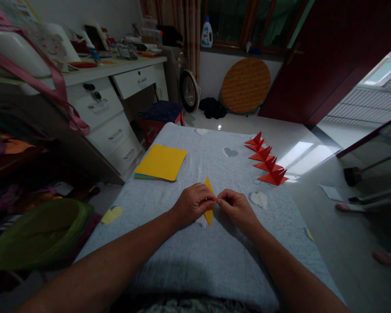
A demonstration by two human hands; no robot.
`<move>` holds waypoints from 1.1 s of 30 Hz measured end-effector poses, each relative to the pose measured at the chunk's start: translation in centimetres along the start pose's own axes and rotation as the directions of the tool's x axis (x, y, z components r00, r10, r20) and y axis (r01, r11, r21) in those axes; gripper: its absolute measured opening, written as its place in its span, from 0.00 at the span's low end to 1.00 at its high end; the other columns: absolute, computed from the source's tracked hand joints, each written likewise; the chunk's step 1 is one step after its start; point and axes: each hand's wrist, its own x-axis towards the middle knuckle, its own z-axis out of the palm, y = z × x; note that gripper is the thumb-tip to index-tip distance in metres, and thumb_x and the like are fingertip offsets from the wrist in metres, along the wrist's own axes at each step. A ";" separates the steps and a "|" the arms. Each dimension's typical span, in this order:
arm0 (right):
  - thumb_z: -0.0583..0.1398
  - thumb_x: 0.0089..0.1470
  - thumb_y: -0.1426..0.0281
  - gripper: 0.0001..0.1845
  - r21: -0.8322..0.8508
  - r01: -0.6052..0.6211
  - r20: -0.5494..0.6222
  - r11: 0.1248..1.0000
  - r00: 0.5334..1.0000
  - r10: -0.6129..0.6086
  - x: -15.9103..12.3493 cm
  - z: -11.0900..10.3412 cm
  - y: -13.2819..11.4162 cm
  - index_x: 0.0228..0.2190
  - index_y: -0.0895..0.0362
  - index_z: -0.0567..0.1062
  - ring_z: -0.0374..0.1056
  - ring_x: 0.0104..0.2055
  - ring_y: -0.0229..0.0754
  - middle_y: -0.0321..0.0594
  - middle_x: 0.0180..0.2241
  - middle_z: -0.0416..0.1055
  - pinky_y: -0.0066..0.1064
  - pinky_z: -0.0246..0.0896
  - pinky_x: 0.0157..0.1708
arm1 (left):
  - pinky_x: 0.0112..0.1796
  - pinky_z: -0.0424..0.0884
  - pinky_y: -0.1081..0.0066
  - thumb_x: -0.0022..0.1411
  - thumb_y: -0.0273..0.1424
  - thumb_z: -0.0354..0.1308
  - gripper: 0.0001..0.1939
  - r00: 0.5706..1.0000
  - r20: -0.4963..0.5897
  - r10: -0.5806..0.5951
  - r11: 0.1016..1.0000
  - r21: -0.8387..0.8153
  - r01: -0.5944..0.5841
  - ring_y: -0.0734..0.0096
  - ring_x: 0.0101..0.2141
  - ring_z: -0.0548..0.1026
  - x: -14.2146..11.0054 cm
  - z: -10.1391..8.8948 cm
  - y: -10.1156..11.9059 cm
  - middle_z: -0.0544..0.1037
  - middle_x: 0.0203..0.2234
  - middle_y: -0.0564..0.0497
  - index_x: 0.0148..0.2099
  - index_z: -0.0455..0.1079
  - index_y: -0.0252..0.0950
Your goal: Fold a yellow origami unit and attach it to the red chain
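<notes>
Between my two hands is a piece of folded yellow paper (208,217), pointed at its top and bottom ends. My left hand (194,202) is closed on its middle, with thumb and fingers pinching it and covering part of it. At the paper's right edge my right hand (235,205) pinches a small tip between thumb and forefinger. A stack of square paper (161,162), yellow on top with other colours below, lies to the left. Several folded red paper shapes (263,154) with upright points stand in a row to the right.
A pale blue cloth with heart and cloud patterns (182,269) covers the work surface. Beyond it are a stool (163,111), a white desk with drawers (107,106) and a round wooden board (246,85). A green-lined basket (42,234) stands at the lower left.
</notes>
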 end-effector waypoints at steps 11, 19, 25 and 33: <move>0.63 0.46 0.63 0.10 0.028 -0.050 0.038 0.998 0.998 0.049 0.2 0.0 0.0 0.22 0.56 0.72 0.53 0.20 0.32 0.31 0.17 0.62 0.26 0.46 0.20 | 0.37 0.69 0.68 0.67 0.31 0.57 0.07 1.000 0.014 0.020 1.000 0.005 -0.020 0.69 0.33 0.73 0.1 0.0 0.0 0.78 0.29 0.49 0.38 0.75 0.35; 0.60 0.49 0.70 0.05 -0.283 0.219 -0.011 0.934 0.973 -0.231 0.1 -0.4 -0.3 0.23 0.54 0.73 0.60 0.23 0.35 0.33 0.21 0.66 0.28 0.54 0.25 | 0.37 0.70 0.68 0.66 0.30 0.56 0.07 1.000 -0.004 -0.003 1.000 -0.007 0.003 0.69 0.32 0.74 0.1 -0.1 0.1 0.78 0.29 0.49 0.37 0.75 0.35; 0.59 0.50 0.74 0.06 -0.434 0.401 0.034 0.807 0.902 -0.430 -0.2 -0.4 -0.8 0.23 0.54 0.72 0.61 0.24 0.36 0.35 0.23 0.65 0.29 0.55 0.26 | 0.37 0.69 0.68 0.67 0.29 0.56 0.07 1.000 -0.020 0.024 1.000 0.000 -0.024 0.69 0.32 0.73 0.1 0.0 0.1 0.78 0.28 0.49 0.37 0.74 0.35; 0.58 0.49 0.75 0.06 -0.447 0.403 0.033 0.799 0.900 -0.435 -0.1 -0.4 -0.7 0.23 0.54 0.70 0.61 0.24 0.36 0.35 0.23 0.65 0.29 0.54 0.26 | 0.37 0.70 0.68 0.66 0.29 0.56 0.07 1.000 -0.018 0.012 1.000 -0.011 -0.012 0.68 0.32 0.74 0.2 0.1 0.1 0.78 0.29 0.48 0.37 0.74 0.34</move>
